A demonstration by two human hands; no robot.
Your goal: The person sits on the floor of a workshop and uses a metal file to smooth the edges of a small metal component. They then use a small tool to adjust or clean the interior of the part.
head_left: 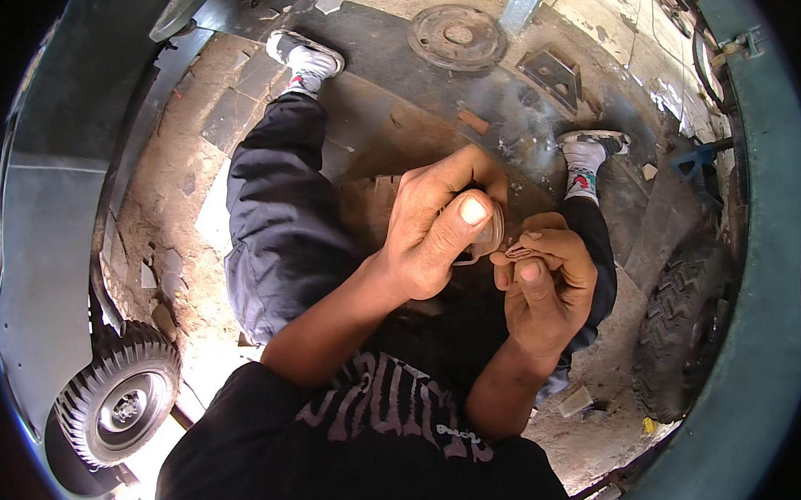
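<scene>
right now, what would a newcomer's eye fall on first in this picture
Probably the left hand, mid-picture, gripping a clear curved thing, with the right hand beside it pinching a small brownish piece. Next would likely come the chunky wheel at lower left and the thick-treaded tyre on the right. Near the top, a round, worn disc lies on the ground.

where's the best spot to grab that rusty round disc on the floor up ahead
Probably the near rim, coming from the person's side: the disc lies flat with its round edge exposed there, while a metal post crowds its far right edge.
</scene>
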